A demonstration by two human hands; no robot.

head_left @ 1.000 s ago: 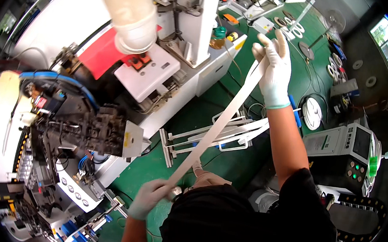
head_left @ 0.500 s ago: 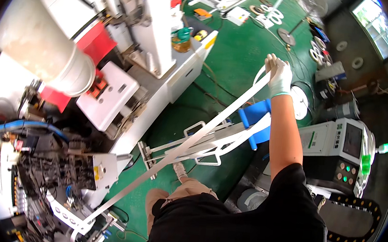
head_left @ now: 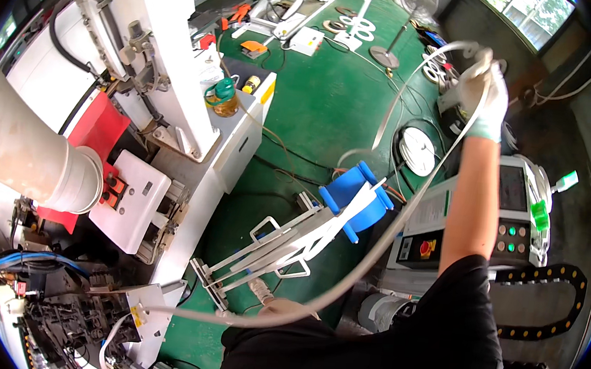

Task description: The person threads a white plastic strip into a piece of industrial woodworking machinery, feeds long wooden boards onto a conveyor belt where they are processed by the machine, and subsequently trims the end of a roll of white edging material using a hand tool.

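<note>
"Left side?"
"Pale duct [head_left: 26, 137], smooth, tubular, stained. My left fingers: cannot tell. Mid-frame: blue reel [head_left: 345, 188], glossy, crossed by white bands [head_left: 359, 206]."
"And the strip [head_left: 346, 283]?"
"White, flat, ribbon-like, partly blurred. Sags in a long bow, lower left to upper right. There my right hand [head_left: 485, 96], pale cloth glove, curls tight on it."

Right hand [head_left: 485, 99]: white glove, pale green cuff. Strap [head_left: 374, 257] in its grip: off-white, plain. Left of grip: floor [head_left: 318, 101], green. Below and left of grip: reel [head_left: 357, 199], bright blue. Below grip: shirt [head_left: 363, 365], solid black; cable chain [head_left: 578, 304], black with yellow dots. Far left of grip: sheet [head_left: 101, 129], red; pipe [head_left: 26, 141], cream; bottle [head_left: 225, 101], green top, amber below.
</note>
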